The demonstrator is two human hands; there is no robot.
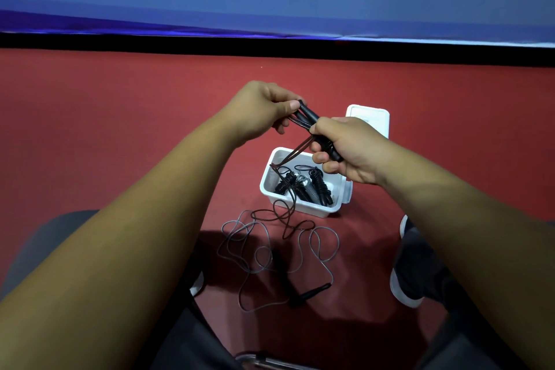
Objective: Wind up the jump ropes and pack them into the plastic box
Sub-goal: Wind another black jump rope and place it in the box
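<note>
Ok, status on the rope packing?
Left hand, right hand grip black rope handles. White plastic box holds wound ropes. Grey rope loose on red floor.

Glossy white plastic box (303, 207); matt red floor (120, 129); shiny black handles (309, 116).

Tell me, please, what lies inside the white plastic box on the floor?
The white plastic box holds two black wound ropes, a grey rope between them, and loose dark cord. The right hand hides its far right corner.
</note>
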